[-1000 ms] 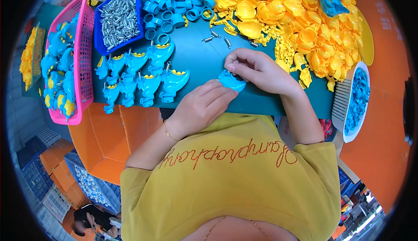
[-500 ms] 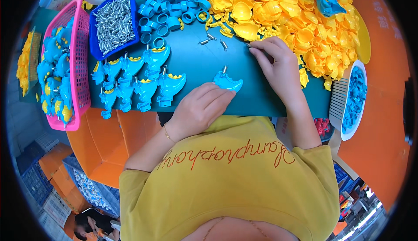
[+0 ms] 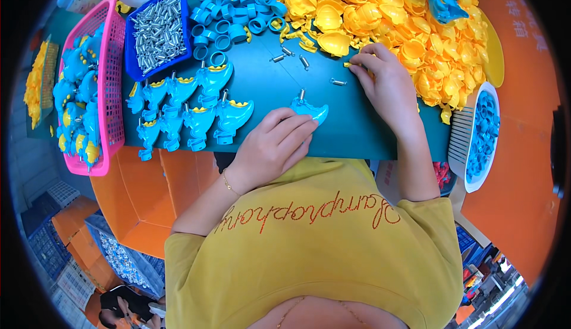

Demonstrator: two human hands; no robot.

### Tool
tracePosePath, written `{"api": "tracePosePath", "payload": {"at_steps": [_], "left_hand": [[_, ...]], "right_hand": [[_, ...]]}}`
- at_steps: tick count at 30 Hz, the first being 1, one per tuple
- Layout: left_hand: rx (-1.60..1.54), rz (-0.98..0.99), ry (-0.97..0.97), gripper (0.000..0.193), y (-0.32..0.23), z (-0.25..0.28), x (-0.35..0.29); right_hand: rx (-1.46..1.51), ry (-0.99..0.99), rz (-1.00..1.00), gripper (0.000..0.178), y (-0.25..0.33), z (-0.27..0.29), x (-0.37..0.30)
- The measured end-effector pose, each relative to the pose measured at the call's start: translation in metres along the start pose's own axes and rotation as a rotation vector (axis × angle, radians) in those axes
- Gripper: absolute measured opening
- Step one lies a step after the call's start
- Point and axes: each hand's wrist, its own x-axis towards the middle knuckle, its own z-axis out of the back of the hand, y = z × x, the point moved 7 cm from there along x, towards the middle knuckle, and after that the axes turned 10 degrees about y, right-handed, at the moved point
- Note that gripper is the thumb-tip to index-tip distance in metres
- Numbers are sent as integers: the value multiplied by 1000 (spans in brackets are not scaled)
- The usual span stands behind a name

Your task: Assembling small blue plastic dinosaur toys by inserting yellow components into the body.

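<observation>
My left hand (image 3: 275,142) is closed on a blue plastic part (image 3: 310,109) shaped like a curved horn, held low on the green table. A small silver metal cylinder (image 3: 301,94) stands up from that part. Farther right, my right hand (image 3: 380,82) pinches a small yellow plastic piece (image 3: 347,64) between thumb and finger, beside the yellow heap. Just below its fingertips lies a loose metal cylinder (image 3: 338,82). Several more, such as this metal cylinder (image 3: 304,63), are scattered behind it. Two rows of blue parts with yellow ridged edges (image 3: 233,115) lie to the left.
A blue tray (image 3: 128,52) of metal cylinders and a pink basket (image 3: 113,91) of blue-and-yellow parts stand left. Blue rings (image 3: 237,33) lie at the back, next to a large heap of yellow shells (image 3: 380,17). A white basket (image 3: 463,136) of blue pieces is at right.
A metal cylinder that was at my right fingertips now lies on the table, and the right hand pinches a yellow piece. My left hand keeps hold of the blue part, shifted slightly left.
</observation>
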Motion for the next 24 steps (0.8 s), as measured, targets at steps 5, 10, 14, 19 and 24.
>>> {"api": "tracePosePath", "payload": {"at_steps": [5,10,14,19,24], "left_hand": [[-4,-2,-4,42,0,0,1],[-6,-4,-11,40,0,0,1],[1,3,-17,40,0,0,0],[-2,-1,-34,39,0,-1,1],[-16,6,-43,38,-1,0,1]], "right_hand": [[-29,-110,89,15,1,5,-8],[153,-105,-86,17,-13,20,-18],[118,23,-130,17,-17,15,-28],[-39,-156,27,17,-6,4,-16],[-60,-126,57,17,-8,4,-14]]}}
